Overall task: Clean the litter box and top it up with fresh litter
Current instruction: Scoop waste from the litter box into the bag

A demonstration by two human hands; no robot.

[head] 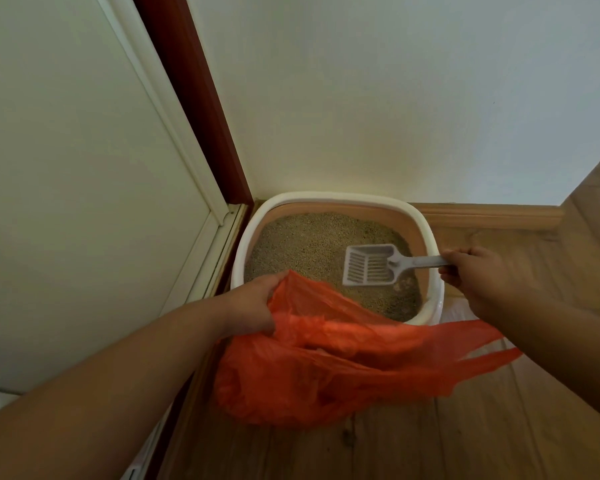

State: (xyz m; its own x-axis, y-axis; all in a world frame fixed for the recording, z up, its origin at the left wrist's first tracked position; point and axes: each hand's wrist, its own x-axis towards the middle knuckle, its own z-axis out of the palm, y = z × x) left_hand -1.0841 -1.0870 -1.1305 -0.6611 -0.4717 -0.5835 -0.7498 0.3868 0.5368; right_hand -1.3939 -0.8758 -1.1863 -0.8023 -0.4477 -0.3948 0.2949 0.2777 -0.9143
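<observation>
Head view, the only one: the litter box [246, 237] sits on the wood floor [430, 445], tucked into the corner where the white wall [361, 81] meets the door frame [194, 98]. White rim, tan inner wall, filled with beige litter [298, 247] that looks fairly level. A darker lumpy patch shows near the right inner wall, just below the scoop head; probably a clump, too small to confirm.

The right hand [482, 278] grips the end of the grey slotted scoop [371, 265], fingers curled tight round the handle with thumb on top. The scoop head hangs over the litter on the right side, slots facing up, nothing visibly in it. It is held out by the handle end, likely for reach across the box and to keep the hand clear of the litter.

The left hand [253, 310] clutches the edge of the orange plastic bag [326, 368], fingers bunched on the film, holding it at the box's near rim. The bag overlaps the near edge of the box and droops toward the floor, its loop handles trailing right. Kept that close, judging by position, so scooped waste travels a short way and spills little.

Step in hand appears to be scooping; topping up not yet done. No fresh litter supply in view. Something white peeks just right of the box, unclear what.
</observation>
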